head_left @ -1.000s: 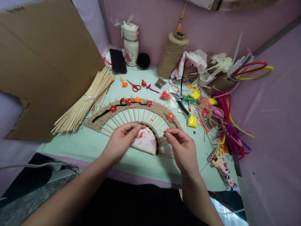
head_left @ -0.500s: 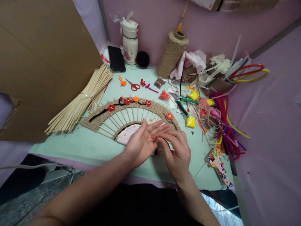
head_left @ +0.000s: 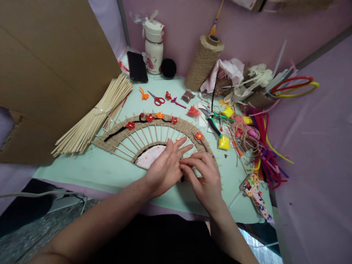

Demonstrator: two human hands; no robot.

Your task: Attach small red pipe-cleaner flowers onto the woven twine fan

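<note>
My left hand (head_left: 167,165) is held palm up over the fan, its fingers stretched and apart. Thumb and fingertips of my right hand (head_left: 202,176) are pinched against the left palm on a small red piece (head_left: 181,164), mostly hidden by the fingers; it looks like clay. Below both hands lies a woven twine fan (head_left: 184,126) with thin stick ribs, black branch lines and a pale centre (head_left: 148,157). Red flowers (head_left: 130,125), an orange flower (head_left: 160,115) and a red flower with a yellow middle (head_left: 199,136) sit on its band.
A bundle of sticks (head_left: 96,115) lies left by cardboard (head_left: 55,73). Behind are scissors (head_left: 158,100), a bottle (head_left: 154,51) and a twine roll (head_left: 203,64). To the right lie pruning shears (head_left: 213,123), a yellow packet (head_left: 223,142), pipe cleaners (head_left: 268,157) and a flowered glue gun (head_left: 255,194).
My right fingertips have moved slightly left, further onto the left palm. The left fingers have spread and tilted a little. Red bits seen on the hand before are now mostly covered.
</note>
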